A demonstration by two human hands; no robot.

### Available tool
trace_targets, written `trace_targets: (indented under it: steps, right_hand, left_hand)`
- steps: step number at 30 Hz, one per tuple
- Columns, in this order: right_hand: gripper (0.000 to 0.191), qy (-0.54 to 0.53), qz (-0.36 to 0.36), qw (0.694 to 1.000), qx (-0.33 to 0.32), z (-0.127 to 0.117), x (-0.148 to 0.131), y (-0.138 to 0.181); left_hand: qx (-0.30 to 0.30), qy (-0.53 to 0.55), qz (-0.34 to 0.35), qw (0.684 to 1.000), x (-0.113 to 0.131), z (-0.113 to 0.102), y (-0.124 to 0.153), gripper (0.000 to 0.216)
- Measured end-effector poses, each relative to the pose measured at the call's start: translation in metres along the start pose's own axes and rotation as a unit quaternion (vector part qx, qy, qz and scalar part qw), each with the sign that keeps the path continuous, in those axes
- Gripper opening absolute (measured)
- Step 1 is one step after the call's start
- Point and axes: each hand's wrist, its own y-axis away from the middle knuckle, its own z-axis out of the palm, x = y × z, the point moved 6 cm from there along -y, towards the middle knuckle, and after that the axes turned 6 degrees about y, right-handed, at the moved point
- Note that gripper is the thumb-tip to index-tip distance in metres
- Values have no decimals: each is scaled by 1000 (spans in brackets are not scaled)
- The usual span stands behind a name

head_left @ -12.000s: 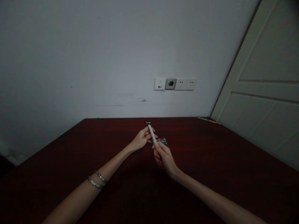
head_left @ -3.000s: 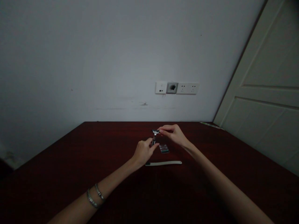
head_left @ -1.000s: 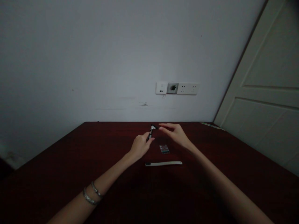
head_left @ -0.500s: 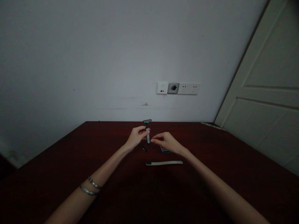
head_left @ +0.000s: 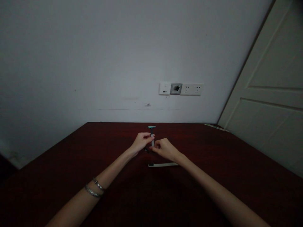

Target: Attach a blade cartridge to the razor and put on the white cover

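Head view: gripping the razor [head_left: 152, 135] mid-length in the left hand [head_left: 140, 142], thumb closed against fingers, blade end up, above the table [head_left: 208, 151]! Pinching its lower end with the right hand [head_left: 165, 148], fingers curled in. Covering one end of a dark-tipped pale strip [head_left: 163, 165] with the right wrist [head_left: 181, 158].

The razor [head_left: 151, 135] has a pale grey handle, a black neck and a green stripe on its head. Nearer than the razor, the long strip [head_left: 163, 165] is off-white with one blackish end. Under the razor, the table [head_left: 118, 195] is dark red-brown. Behind the razor, the wall [head_left: 113, 56] is greyish white with dark smudges [head_left: 147, 105]; its sockets [head_left: 192, 89] are white. Right of the razor, the door [head_left: 272, 116] is pale grey-green.
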Motion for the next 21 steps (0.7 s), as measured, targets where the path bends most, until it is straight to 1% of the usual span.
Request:
trace_targets:
  steps: [3, 6, 7, 9, 11, 13, 16, 21]
  right_hand:
    - [32, 26, 32, 999, -13, 5, 5, 0]
    - [32, 32, 85, 994, -53, 13, 17, 0]
    - [31, 31, 102, 992, -72, 18, 21, 0]
    - [29, 34, 127, 985, -111, 26, 29, 2]
    - [26, 43, 138, 980, -134, 34, 35, 3]
    - [24, 55, 143, 979, -137, 39, 38, 4]
    - [23, 71, 149, 978, -130, 43, 39, 6]
    - [24, 89, 137, 977, -134, 46, 34, 8]
  left_hand:
    - [-34, -49, -10, 998, -7, -3, -3, 32]
    - [-66, -175, -9, 982, -12, -11, -6, 35]
    - [-63, -236, -3, 970, -14, -16, -7, 33]
    - [-52, -352, -8, 935, -19, -25, -8, 28]
    - [-54, -423, -26, 904, -27, -30, -7, 27]
    - [-60, -461, -43, 884, -34, -31, -5, 29]
    - [-61, -492, -58, 867, -39, -29, -1, 33]
    - [-77, -523, -56, 847, -37, -19, 6, 38]
